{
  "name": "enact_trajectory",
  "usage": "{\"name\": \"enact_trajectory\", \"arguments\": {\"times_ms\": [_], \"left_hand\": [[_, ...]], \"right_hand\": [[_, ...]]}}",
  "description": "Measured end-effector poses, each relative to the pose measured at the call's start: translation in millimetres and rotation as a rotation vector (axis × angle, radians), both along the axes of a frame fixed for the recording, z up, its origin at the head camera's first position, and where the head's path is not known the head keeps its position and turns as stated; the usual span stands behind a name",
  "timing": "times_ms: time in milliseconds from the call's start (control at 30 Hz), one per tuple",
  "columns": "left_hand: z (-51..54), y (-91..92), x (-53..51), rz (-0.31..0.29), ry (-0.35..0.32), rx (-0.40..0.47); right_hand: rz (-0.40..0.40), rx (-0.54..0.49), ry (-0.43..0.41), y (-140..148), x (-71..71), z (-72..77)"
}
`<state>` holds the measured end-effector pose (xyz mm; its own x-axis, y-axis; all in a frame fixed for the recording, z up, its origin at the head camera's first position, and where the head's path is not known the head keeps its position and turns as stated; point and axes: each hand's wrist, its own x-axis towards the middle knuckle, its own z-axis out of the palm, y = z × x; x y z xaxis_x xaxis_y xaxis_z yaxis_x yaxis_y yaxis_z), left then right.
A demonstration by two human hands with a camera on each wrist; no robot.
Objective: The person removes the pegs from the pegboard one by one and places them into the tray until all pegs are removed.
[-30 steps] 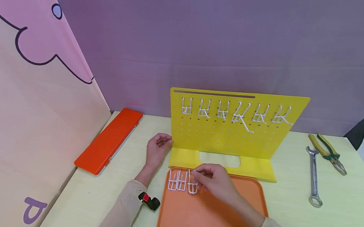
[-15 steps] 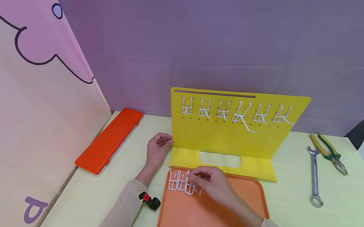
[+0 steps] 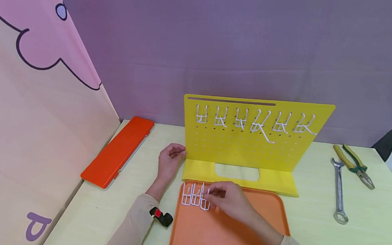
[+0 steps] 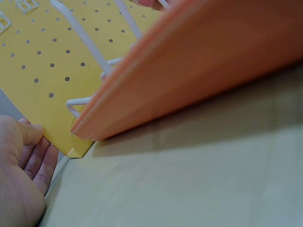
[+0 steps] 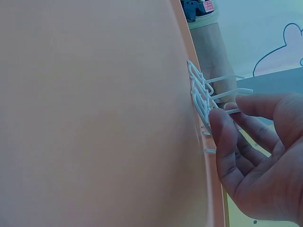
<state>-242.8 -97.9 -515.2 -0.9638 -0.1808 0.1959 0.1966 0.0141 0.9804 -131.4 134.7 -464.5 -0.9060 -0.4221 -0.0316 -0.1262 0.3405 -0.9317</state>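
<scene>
A white wire pegboard hook (image 3: 205, 209) stands at the tray's far left part, and my right hand (image 3: 229, 199) pinches its prong between thumb and forefinger. Two more white hooks (image 3: 195, 204) sit side by side just left of it, prongs upward, on the orange tray (image 3: 222, 236). At the left edge of the yellow pegboard (image 3: 241, 146), my left hand (image 3: 170, 163) grips the board; in the left wrist view the thumb (image 4: 32, 134) lies in front and the other fingers reach behind. Several white hooks (image 3: 258, 125) hang in a row along the board's top.
A flat red case (image 3: 118, 151) lies on the table to the left. To the right lie a combination wrench (image 3: 338, 189) and green-and-yellow pliers (image 3: 354, 164). The pegboard's foot (image 3: 276, 181) borders the tray's far rim. A purple cloth (image 3: 237, 46) hangs behind.
My right hand has shifted its hook slightly left, up against the other two on the tray. The left hand stays at the board's edge.
</scene>
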Motion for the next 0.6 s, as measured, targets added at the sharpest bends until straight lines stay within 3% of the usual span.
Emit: {"name": "enact_trajectory", "arguments": {"times_ms": [333,600], "left_hand": [[-0.7,0.3,-1.2,0.005,-0.01,-0.001],[-0.5,0.4,-0.8,-0.002,-0.009,0.012]], "right_hand": [[0.026,-0.014,0.019,3,0.2,2.0],[-0.013,0.003,0.104,11,-1.0,11.6]]}}
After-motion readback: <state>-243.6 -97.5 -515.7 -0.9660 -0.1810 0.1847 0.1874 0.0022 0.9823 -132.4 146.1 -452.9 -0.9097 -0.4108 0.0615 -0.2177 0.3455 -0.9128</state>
